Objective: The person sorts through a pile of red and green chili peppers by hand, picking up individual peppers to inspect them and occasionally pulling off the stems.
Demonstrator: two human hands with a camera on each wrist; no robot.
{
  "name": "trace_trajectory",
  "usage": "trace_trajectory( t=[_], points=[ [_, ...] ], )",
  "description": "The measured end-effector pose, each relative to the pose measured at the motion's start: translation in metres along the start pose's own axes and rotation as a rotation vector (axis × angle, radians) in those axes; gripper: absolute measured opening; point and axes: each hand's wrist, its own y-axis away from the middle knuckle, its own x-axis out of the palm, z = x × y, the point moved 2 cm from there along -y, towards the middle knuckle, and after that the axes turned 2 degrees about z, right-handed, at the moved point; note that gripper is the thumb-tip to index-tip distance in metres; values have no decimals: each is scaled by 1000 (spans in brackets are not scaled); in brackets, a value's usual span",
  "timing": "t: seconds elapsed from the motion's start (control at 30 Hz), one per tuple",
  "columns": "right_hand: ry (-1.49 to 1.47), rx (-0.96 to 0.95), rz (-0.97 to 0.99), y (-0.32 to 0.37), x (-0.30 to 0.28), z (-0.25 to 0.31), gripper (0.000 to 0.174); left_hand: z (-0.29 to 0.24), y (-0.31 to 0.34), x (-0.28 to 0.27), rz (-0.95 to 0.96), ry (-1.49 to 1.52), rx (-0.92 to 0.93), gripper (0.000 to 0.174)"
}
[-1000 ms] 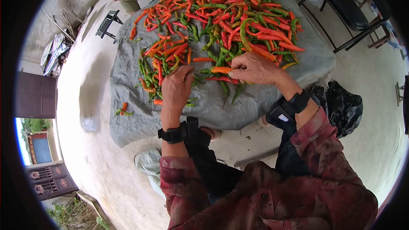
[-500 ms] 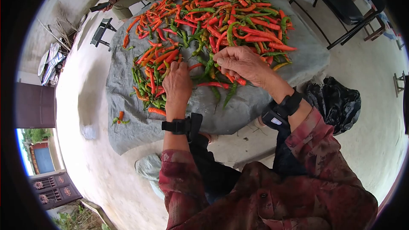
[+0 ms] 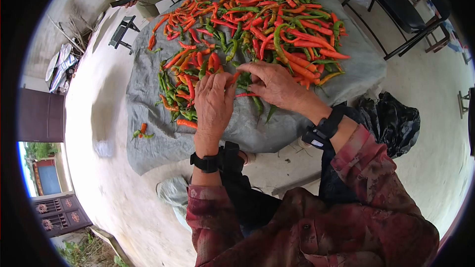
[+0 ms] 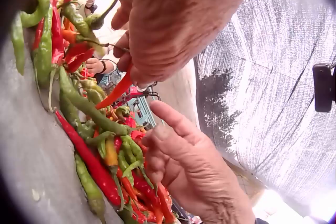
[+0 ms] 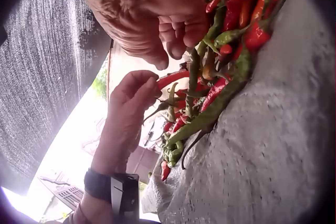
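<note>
Red pepper [image 4: 116, 92] is pinched in the left hand [image 3: 213, 101] above a grey sheet [image 3: 262, 133]; the right hand [image 3: 279, 86] has its fingers parted, released. Heaped peppers [image 3: 316, 39] spread beyond, partly hidden by both hands; a black bag [image 3: 391, 123] lies nearby.

Honestly can't make out any text here, since the little white label [image 3: 317, 143] on the right wrist's black device [image 3: 311, 134] is too small and the left wrist's unit [image 5: 125, 192] shows just a blurry mark [image 5: 133, 201].
</note>
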Motion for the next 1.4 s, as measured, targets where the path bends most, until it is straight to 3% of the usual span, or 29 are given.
trace_trajectory(
  t=[0.03, 0.13, 0.23, 0.27, 0.33, 0.37, 0.43, 0.5, 0.7, 0.73, 0.77, 0.83, 0.9, 0.97, 1.0, 1.03, 1.1, 1.23, 1.4],
  points=[
    [115, -110, -19, 1, 4, 1, 32, -2, 3, 0, 8, 105, 4, 20],
    [172, -179, 13, 1, 10, 1, 23, -8, 8, 3, 44, 223, 41, 20],
    [201, -153, -31, -1, 6, 1, 25, -8, 8, -9, 3, 272, -1, 22],
    [201, -156, -31, -4, 4, 0, 25, -4, 9, -13, -87, 302, -90, 21],
    [-110, 107, -118, -9, -7, -9, 22, 5, 9, -16, -168, 347, -189, 20],
    [-108, 107, -118, -9, -11, -10, 22, 10, 10, -17, -249, 394, -288, 19],
    [-637, 352, -177, -9, -23, -8, 28, 10, 10, -12, -172, 391, -321, 17],
    [-711, 367, -188, -8, -28, -8, 30, 6, 5, 5, -6, 307, -255, 19],
    [-717, 496, -123, -6, -44, -13, 32, -9, -5, 40, 120, 173, -210, 26],
    [-1004, 407, -258, -9, -47, -19, 31, -9, -6, 46, 77, 131, -195, 28],
    [-1004, 407, -261, -12, -50, -23, 31, -9, -8, 50, 34, 92, -181, 29],
    [-1326, 360, -462, -14, -57, -28, 29, -3, -10, 58, 81, 108, -233, 28],
    [-1260, 370, -384, -9, -50, -29, 31, -1, -13, 56, 128, 119, -278, 28],
    [-347, 265, -137, -5, -38, -18, 33, -7, -14, 38, 46, 491, -448, 24],
    [-235, 238, 3, -3, -36, -15, 41, -7, -11, 37, 32, 745, -517, 23],
    [-241, 243, 3, 1, -31, -13, 41, -11, -8, 34, 38, 742, -521, 23],
    [-201, 174, 93, 4, -21, -10, 40, -18, -2, 32, -26, 1204, -623, 27],
    [-282, 197, 203, 0, -13, -14, 39, -10, 0, 29, 2, 1320, -652, 30],
    [-91, 117, 221, -2, -24, -2, 26, 6, 0, 16, 21, 1068, -705, 39]
  ],
)
